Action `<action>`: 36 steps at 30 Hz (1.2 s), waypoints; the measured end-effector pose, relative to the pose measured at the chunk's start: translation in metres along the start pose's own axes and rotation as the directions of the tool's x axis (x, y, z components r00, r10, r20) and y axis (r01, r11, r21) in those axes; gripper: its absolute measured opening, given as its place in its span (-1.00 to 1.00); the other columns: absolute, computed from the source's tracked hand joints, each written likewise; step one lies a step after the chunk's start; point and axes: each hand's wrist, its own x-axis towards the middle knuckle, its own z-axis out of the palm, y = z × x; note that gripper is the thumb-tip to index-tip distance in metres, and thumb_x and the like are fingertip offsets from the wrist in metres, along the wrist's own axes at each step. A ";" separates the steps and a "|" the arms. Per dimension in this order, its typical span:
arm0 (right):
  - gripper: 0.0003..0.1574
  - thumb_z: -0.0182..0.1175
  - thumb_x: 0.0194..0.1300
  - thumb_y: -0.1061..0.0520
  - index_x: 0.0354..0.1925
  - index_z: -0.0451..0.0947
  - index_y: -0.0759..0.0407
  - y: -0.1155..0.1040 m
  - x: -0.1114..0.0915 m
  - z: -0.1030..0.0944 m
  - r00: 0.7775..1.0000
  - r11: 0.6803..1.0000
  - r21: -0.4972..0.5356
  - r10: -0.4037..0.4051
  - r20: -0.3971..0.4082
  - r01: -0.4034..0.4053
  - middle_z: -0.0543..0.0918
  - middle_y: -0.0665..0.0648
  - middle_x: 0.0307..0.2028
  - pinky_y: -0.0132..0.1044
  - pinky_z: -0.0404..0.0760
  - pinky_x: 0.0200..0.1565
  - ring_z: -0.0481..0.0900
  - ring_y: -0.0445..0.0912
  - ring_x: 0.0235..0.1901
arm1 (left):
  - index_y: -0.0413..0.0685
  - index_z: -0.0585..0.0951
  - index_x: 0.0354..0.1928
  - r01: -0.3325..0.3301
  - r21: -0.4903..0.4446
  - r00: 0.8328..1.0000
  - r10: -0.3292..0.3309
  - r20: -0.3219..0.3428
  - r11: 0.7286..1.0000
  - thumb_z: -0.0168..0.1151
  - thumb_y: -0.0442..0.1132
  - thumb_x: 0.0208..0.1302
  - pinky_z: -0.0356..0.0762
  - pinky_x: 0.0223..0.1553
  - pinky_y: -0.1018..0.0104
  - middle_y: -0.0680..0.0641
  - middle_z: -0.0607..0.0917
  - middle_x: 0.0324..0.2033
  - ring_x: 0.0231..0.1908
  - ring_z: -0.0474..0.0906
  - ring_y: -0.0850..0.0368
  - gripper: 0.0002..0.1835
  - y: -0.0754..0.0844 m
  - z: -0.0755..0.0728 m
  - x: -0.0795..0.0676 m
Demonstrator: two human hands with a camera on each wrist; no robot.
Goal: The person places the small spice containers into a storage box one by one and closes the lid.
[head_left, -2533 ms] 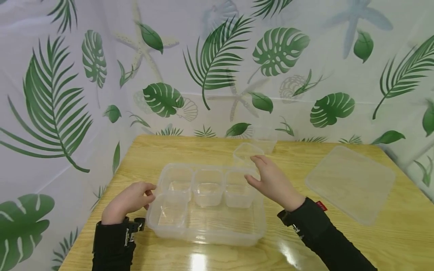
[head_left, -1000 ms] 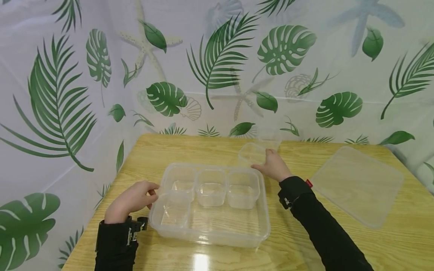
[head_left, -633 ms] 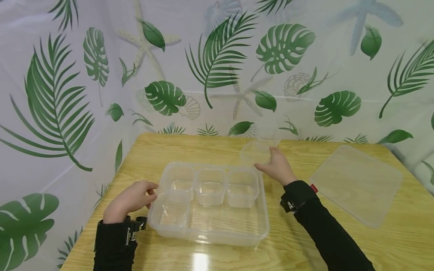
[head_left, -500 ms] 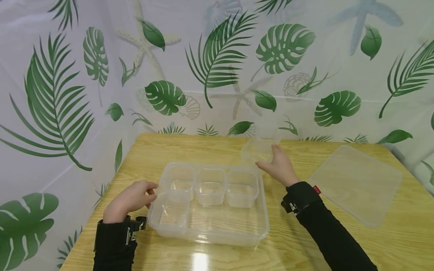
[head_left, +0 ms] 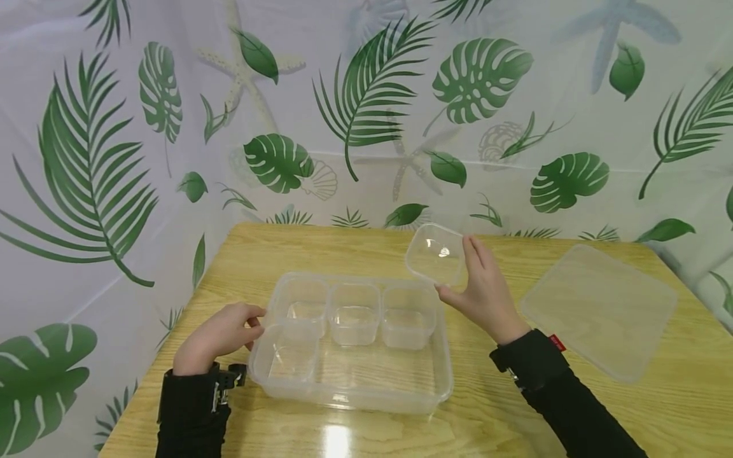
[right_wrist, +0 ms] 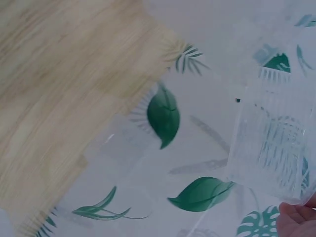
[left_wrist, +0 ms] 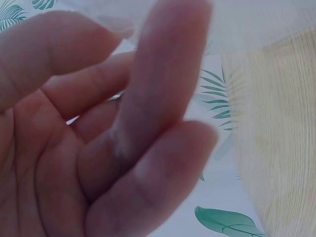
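Clear cup (head_left: 434, 256): held tilted beyond the tray (head_left: 349, 399); judged light, stiff, slippery
Hold: best taken by opposite sides (thin, probably)
Right hand (head_left: 485, 294): cup pinched
Left hand (head_left: 220, 334): relaxed, rested against tray

Right hand (right_wrist: 296, 222) is showing at lower right, holding a clear container (right_wrist: 266, 140) by its bottom corner. Another see-through tub (right_wrist: 121, 148) is sitting at the wooden table's (right_wrist: 64, 74) edge; leaf-print cloth (right_wrist: 207, 98) is filling the background.
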 end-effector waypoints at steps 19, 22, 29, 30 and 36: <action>0.01 0.08 0.14 -0.24 0.28 0.08 0.43 -0.060 -0.043 -0.009 0.955 0.950 0.102 -0.290 -0.052 0.294 0.27 0.45 0.15 -0.02 0.38 -0.06 0.29 0.22 0.11 | -0.38 0.43 0.09 0.006 0.009 1.000 -0.006 0.000 1.000 -0.02 -0.31 0.21 0.37 -0.45 0.26 -0.01 0.54 -0.41 -0.53 0.49 0.17 -0.59 0.002 -0.002 -0.001; 0.01 0.17 0.09 -0.18 0.27 0.11 0.44 -0.066 -0.048 -0.007 0.947 0.939 0.120 -0.319 -0.043 0.322 0.28 0.41 0.16 -0.08 0.40 -0.07 0.30 0.18 0.11 | -0.37 0.43 0.09 0.011 0.015 1.000 -0.011 -0.002 1.000 -0.02 -0.31 0.21 0.38 -0.43 0.26 -0.01 0.54 -0.41 -0.52 0.48 0.19 -0.59 0.002 -0.002 -0.001; 0.11 0.37 -0.14 -0.02 0.26 0.13 0.43 -0.077 -0.059 0.002 0.928 0.914 0.164 -0.370 -0.036 0.371 0.29 0.36 0.15 -0.31 0.34 0.02 0.33 0.12 0.08 | -0.40 0.42 0.09 -0.003 0.007 1.000 0.003 0.000 1.000 -0.02 -0.30 0.20 0.35 -0.48 0.26 -0.02 0.55 -0.40 -0.53 0.49 0.18 -0.57 0.000 -0.001 0.000; 0.14 0.40 -0.20 0.01 0.26 0.12 0.43 -0.078 -0.060 0.003 0.927 0.913 0.165 -0.375 -0.028 0.374 0.30 0.36 0.15 -0.30 0.35 0.01 0.33 0.11 0.07 | -0.41 0.41 0.09 -0.006 0.006 1.000 0.006 0.000 1.000 -0.02 -0.30 0.21 0.35 -0.48 0.26 -0.02 0.55 -0.40 -0.53 0.49 0.18 -0.57 0.000 0.000 0.000; 0.17 0.43 -0.25 0.01 0.25 0.13 0.44 -0.080 -0.067 0.007 0.935 0.924 0.177 -0.351 0.042 0.339 0.31 0.36 0.13 -0.24 0.40 -0.02 0.33 0.10 0.09 | -0.42 0.41 0.09 -0.005 0.001 1.000 0.005 -0.002 1.000 -0.02 -0.31 0.20 0.33 -0.51 0.26 -0.02 0.55 -0.40 -0.53 0.49 0.16 -0.57 0.000 0.000 0.000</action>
